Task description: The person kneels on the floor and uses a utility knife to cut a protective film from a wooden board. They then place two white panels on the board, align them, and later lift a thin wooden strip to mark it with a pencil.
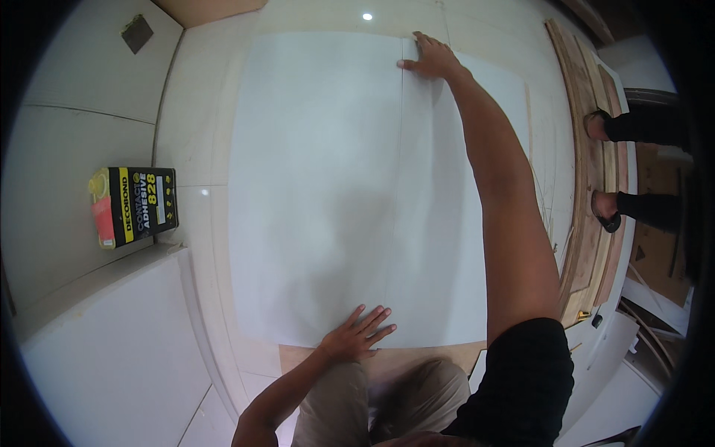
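Note:
A large white sheet (pixel 313 149) lies flat before me, with a thin straight line running from its far edge toward its near edge. My right hand (pixel 436 59) reaches to the far edge, thumb and fingers apart, resting by that line. My left hand (pixel 357 335) lies on the near edge, its fingers spread over the surface close to the same line. Neither hand holds anything that I can see. A brown board (pixel 294 360) shows from under the sheet's near edge, in front of my knees.
On the left stands a black and yellow adhesive can (pixel 141 208). A white panel (pixel 112 335) is at the lower left. Wooden door-like panels (pixel 585 149) lie along the right. Another person's feet (pixel 605 205) are on or beside them. A tape measure (pixel 584 316) lies nearby.

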Tool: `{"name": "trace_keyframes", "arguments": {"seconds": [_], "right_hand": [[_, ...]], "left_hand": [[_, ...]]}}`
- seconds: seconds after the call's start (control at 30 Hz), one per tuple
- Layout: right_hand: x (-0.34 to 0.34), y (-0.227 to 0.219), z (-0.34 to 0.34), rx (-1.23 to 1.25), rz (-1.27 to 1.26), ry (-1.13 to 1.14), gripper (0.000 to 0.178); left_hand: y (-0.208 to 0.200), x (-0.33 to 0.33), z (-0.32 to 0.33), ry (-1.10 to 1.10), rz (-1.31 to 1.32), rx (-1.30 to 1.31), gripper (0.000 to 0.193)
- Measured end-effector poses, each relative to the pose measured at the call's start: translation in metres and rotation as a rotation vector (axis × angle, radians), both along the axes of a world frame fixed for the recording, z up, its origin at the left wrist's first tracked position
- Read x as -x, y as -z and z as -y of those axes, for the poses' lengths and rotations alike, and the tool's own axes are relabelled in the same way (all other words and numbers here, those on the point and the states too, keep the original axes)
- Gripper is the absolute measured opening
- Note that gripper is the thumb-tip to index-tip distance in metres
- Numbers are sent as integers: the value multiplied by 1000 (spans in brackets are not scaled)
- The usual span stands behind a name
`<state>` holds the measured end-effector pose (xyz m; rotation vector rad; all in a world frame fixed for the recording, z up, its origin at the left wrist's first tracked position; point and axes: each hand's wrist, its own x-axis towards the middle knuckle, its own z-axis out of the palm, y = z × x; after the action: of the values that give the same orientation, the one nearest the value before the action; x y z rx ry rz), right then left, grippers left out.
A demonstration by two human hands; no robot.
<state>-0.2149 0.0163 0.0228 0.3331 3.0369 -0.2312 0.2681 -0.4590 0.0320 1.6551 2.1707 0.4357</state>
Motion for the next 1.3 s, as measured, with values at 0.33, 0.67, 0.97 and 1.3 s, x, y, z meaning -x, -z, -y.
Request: {"name": "trace_keyframes", "arguments": {"seconds": [0.33,0.67,0.97,1.3], "right_hand": [[3,11,-6,163,-87,-43,99],[5,8,-1,55,-50,-54,92],[8,-4,8,40,44,10,74],[6,-31,14,126,35,-16,73]], "left_hand": [[-1,2,0,-10,-8,-29,89],[-4,0,-1,39,-72,39,89],[3,-2,1,28,54,27,92],[6,-4,-1,32,43,0,93]]}}
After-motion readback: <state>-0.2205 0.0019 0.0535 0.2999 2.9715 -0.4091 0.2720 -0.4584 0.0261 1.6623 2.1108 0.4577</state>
